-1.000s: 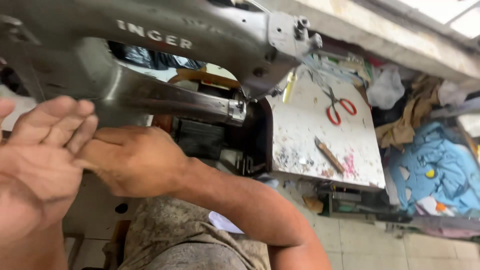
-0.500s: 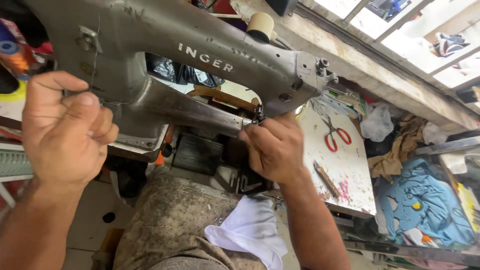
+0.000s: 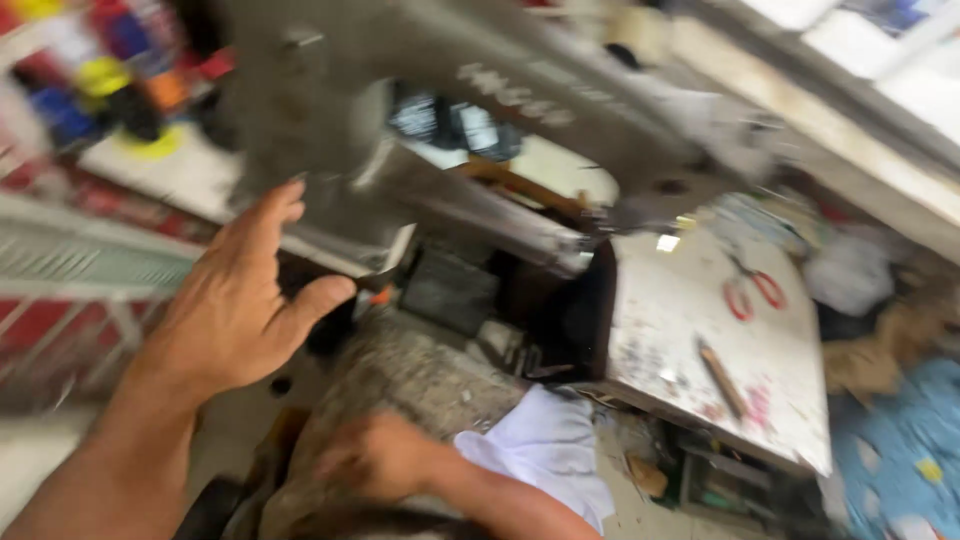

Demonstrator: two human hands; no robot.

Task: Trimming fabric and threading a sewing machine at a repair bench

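Since the earlier frame both hands have let go: my left hand [image 3: 235, 310] has come off the grey sewing machine [image 3: 420, 120] and now hangs in front of its column, at about nine o'clock in the view, fingers [image 3: 275, 215] spread wide and holding nothing, the thumb pointing toward the machine's lower arm. My right hand [image 3: 375, 460] has dropped from the needle end down to six o'clock, where it rests on my lap next to a white cloth [image 3: 545, 455]; it is blurred, and I cannot tell whether its fingers are curled or loose. Over at three o'clock the white desk [image 3: 680, 320] carries red-handled scissors [image 3: 752, 288] and a brown tool [image 3: 722, 380], well apart from both hands.
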